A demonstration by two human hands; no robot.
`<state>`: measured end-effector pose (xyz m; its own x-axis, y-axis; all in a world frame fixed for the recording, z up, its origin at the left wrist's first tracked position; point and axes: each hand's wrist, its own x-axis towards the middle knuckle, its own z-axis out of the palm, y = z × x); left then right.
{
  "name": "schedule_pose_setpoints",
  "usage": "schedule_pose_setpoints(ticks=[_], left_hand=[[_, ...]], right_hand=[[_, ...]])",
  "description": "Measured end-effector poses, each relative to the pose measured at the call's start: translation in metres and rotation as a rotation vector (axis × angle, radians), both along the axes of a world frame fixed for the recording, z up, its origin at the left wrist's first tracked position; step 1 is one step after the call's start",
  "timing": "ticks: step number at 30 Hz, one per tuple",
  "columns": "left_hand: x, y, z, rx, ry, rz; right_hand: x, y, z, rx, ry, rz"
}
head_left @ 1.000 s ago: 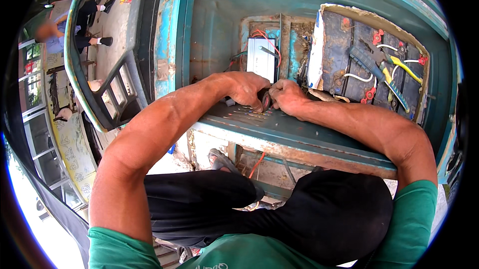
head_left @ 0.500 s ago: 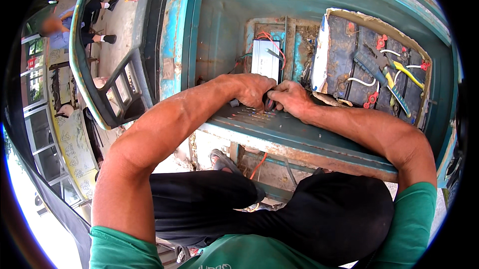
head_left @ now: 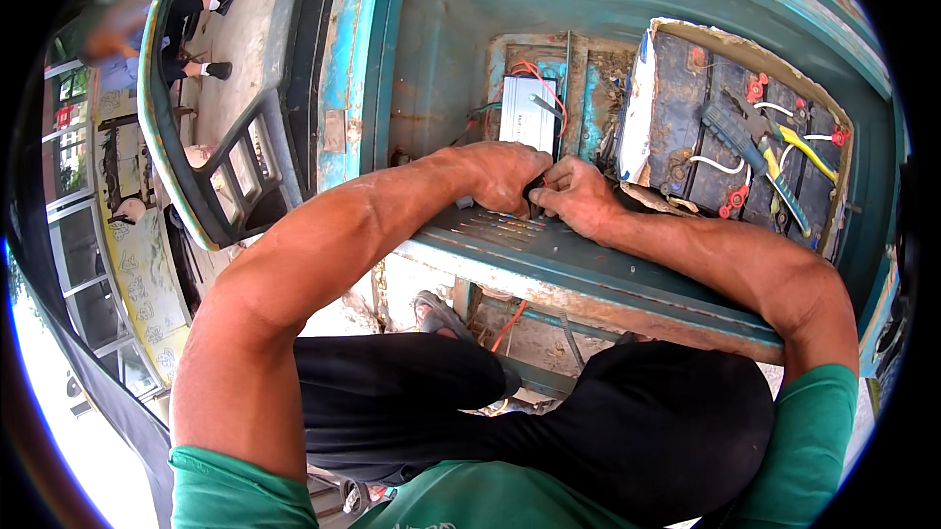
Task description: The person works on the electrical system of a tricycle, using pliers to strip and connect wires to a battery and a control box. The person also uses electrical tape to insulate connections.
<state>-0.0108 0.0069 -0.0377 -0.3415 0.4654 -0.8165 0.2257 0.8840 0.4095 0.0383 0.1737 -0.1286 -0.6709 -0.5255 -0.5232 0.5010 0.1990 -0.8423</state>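
Note:
Close together above the front part of the teal metal box, my left hand (head_left: 505,178) and my right hand (head_left: 580,198) meet over a small black roll (head_left: 534,188) that looks like electrical tape. The left fingers are curled round it. My right thumb and fingers pinch at its near side, and what lies between them is mostly hidden. Just beyond the hands stands a silver box-shaped electrical unit (head_left: 527,109), with red wires (head_left: 529,68) and a dark cable at its top.
A worn carton (head_left: 635,127) of dark batteries (head_left: 676,88) stands at the right, with yellow-handled pliers (head_left: 809,151) and a blue-grey tool (head_left: 730,127) on top. The metal box's rusty front edge (head_left: 588,299) lies before my knees. A dark frame (head_left: 304,68) and another person (head_left: 123,58) are at left.
My hands stay together at nearly the same spot. The black roll has turned between them, and its round face shows less now. The view has shifted slightly.

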Motion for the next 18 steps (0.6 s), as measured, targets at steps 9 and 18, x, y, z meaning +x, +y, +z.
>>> schedule_pose_setpoints(ticks=[9, 18], left_hand=[[0.0, 0.004, 0.001, -0.077, 0.059, 0.002], [-0.006, 0.006, -0.001, -0.063, -0.002, 0.029]], right_hand=[[0.004, -0.005, -0.011, 0.057, 0.086, 0.014], [0.006, -0.007, -0.015, -0.025, 0.063, -0.017]])
